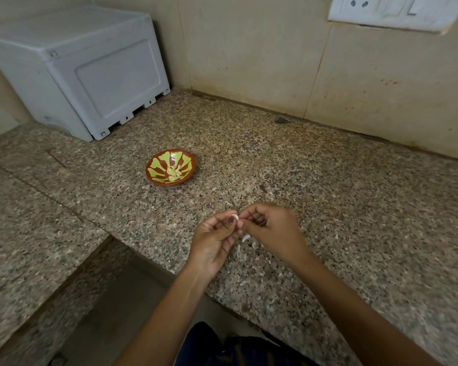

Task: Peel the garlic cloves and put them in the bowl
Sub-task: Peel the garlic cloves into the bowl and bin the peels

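Observation:
A small brown bowl [154, 178] with a yellow-green pattern sits on the speckled granite counter [328, 196]. Several pale peeled garlic cloves [175, 172] lie inside it. Nearer to me, above the counter's front part, my left hand [214, 241] and my right hand [271, 228] meet, and both pinch one white garlic cloves piece, a single clove [236, 217], between their fingertips. Bits of white garlic skin [246, 237] hang or lie just below the hands. How much of the clove is bare is hidden by my fingers.
A grey plastic box [90, 72] stands in the back left corner against the wall. A white socket and switch plate [391, 11] is on the wall at top right. The counter has a lower step and gap [111, 299] at front left.

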